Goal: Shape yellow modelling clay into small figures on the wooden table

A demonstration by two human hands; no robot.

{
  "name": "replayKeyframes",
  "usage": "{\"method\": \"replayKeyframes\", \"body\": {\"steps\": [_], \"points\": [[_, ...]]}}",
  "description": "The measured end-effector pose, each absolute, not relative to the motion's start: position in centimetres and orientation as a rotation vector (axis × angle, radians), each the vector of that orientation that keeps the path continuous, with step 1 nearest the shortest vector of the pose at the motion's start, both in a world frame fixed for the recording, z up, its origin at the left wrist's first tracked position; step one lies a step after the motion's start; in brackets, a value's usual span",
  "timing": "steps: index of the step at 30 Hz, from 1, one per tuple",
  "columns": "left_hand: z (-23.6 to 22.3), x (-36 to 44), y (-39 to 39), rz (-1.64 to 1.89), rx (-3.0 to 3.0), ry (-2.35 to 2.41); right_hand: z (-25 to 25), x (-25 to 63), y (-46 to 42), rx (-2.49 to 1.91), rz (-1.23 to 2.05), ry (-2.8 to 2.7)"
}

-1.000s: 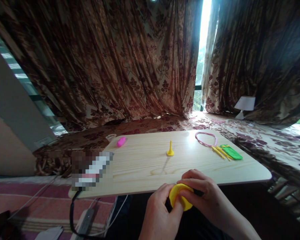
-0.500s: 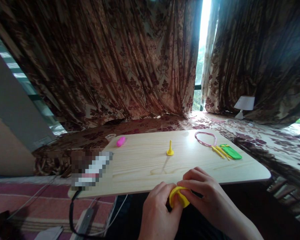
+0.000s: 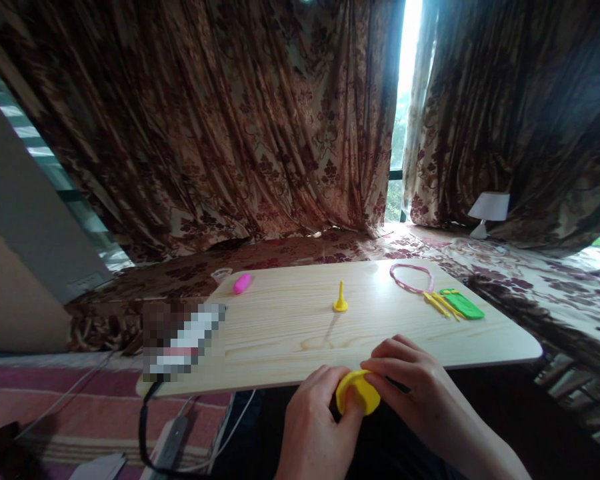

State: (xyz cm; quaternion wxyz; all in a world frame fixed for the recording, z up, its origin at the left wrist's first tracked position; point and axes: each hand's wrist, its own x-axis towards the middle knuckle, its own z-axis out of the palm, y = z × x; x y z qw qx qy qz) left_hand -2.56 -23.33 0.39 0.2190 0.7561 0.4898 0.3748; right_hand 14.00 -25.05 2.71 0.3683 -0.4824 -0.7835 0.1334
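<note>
Both of my hands hold one round, bowl-like piece of yellow modelling clay just off the table's near edge. My left hand grips its left side, with the thumb pressed into the hollow. At the upper right rim, my right hand pinches the clay between thumb and fingers. Beyond the hands, a thin yellow clay stem on a round base stands upright on the light wooden table.
A pink clay roll lies at the table's far left. At the right are a pink twisted ring, yellow clay strips and a green clay slab. A blurred-out object sits at the left edge. Behind stands a white lamp.
My right fingers have shifted from inside the yellow clay to its upper right rim, so more of the hollow shows. The things on the table have stayed in place.
</note>
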Motion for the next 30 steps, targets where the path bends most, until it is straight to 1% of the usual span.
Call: {"method": "replayKeyframes", "body": {"steps": [4, 8, 17, 21, 30], "points": [[0.21, -2.49, -23.25, 1.112, 1.986, 1.330, 2.33, 14.06, -25.03, -1.267, 0.342, -1.936], [0.19, -2.11, -23.53, 1.171, 1.904, 1.283, 2.49, 13.83, -25.08, -1.282, 0.352, -1.979], [0.30, -2.21, -23.44, 1.124, 1.890, 1.272, 2.80, 13.44, -25.09, -1.226, 0.386, -1.976], [0.54, -2.33, -23.46, 1.030, 1.931, 1.277, 2.78, 13.57, -25.17, -1.244, 0.363, -2.007], [0.24, -2.32, -23.10, 0.985, 1.976, 1.298, 3.09, 13.52, -25.13, -1.243, 0.321, -2.075]]}}
